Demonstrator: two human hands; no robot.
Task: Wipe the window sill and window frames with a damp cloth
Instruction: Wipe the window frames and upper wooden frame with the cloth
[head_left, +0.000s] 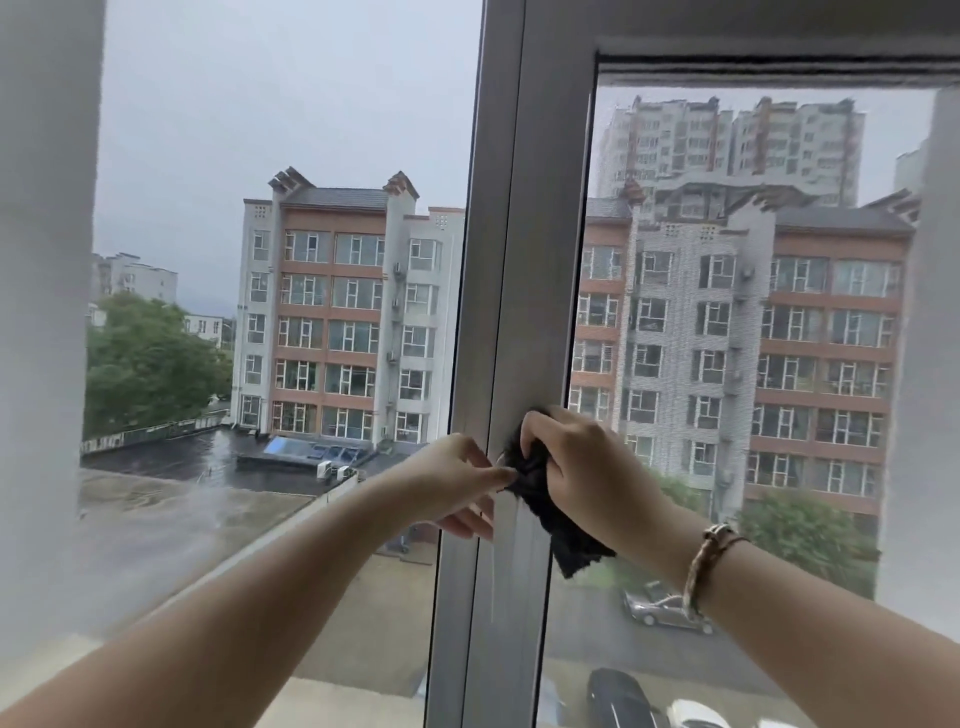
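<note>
Left of the grey metal upright window frame, the left hand pinches an edge of the dark, crumpled cloth between thumb and fingertips, other fingers loosely curled. Against the frame's face, the right hand clamps the bunched cloth, a tail hanging below. Best next, I judge: let the pinch tidy the fold, press flat, then stroke along the upright, reaching the recessed groove.
</note>
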